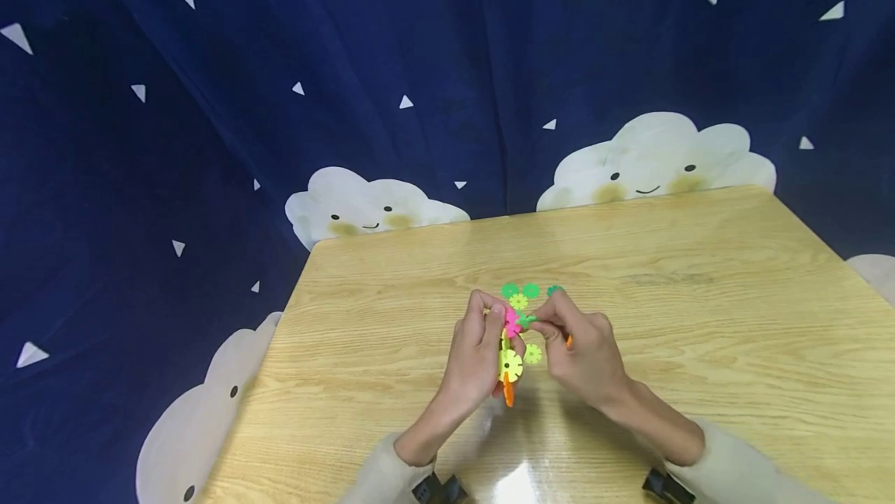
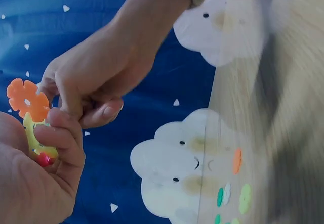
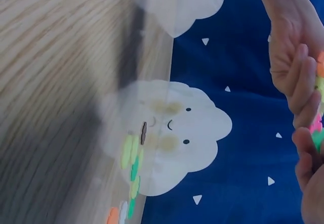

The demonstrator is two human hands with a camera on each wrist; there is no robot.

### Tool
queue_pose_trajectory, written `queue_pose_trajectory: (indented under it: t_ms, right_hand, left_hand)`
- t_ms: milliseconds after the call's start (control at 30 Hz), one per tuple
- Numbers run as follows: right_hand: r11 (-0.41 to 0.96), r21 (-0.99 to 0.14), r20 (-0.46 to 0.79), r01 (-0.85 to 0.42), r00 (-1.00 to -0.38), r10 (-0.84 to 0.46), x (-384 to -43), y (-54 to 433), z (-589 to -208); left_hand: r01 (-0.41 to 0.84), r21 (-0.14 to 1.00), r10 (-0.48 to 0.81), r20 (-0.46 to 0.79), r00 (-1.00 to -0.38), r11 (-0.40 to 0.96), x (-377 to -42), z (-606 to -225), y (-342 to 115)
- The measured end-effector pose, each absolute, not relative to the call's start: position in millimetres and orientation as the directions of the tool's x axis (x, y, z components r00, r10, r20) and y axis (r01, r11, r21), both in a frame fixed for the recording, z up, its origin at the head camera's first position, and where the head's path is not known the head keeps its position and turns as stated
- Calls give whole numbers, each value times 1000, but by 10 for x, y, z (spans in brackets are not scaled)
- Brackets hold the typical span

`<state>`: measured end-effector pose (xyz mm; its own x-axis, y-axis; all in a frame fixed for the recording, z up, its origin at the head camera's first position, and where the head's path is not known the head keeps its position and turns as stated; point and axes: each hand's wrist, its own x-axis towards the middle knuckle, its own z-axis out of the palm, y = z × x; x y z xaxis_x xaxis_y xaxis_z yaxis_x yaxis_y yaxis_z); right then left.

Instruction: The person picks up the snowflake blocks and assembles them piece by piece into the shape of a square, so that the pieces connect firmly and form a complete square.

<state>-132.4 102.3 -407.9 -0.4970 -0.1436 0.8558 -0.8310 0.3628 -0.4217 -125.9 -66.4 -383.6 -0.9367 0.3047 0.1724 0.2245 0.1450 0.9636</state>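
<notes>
In the head view my left hand (image 1: pixel 475 349) grips a chain of joined, notched plastic snowflake discs. A pink disc (image 1: pixel 513 321) is at its upper end. Below it are a yellow disc (image 1: pixel 511 365) and an orange disc (image 1: pixel 508 390), the latter seen nearly edge-on. My right hand (image 1: pixel 587 349) pinches a green disc (image 1: pixel 526 321) against the pink one's side; whether their slots interlock cannot be told. In the left wrist view the orange disc (image 2: pixel 28 100) sticks out past the left fingers, while the right fingers hide the green one.
Loose discs lie on the wooden table (image 1: pixel 363 318) behind the hands: green ones (image 1: pixel 510 290), a yellow one (image 1: pixel 518 301) and a teal one (image 1: pixel 555 290). A yellow-green disc (image 1: pixel 533 353) lies between the hands. A dark blue curtain (image 1: pixel 391 46) with clouds stands behind.
</notes>
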Motion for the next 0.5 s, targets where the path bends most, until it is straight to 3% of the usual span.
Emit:
queue_pose_trajectory:
  t_ms: [267,500]
  right_hand:
    - [413,-300,925,-860,-368,-94,-1344,899,-4070]
    - [337,-375,883,-864,-444,-155,-1341,988,-4039]
  left_hand:
    - [210,966,282,162,-946,149,-1223,-3826,-644]
    - [241,963,346,187,-920,122,-1231,-3823,-699]
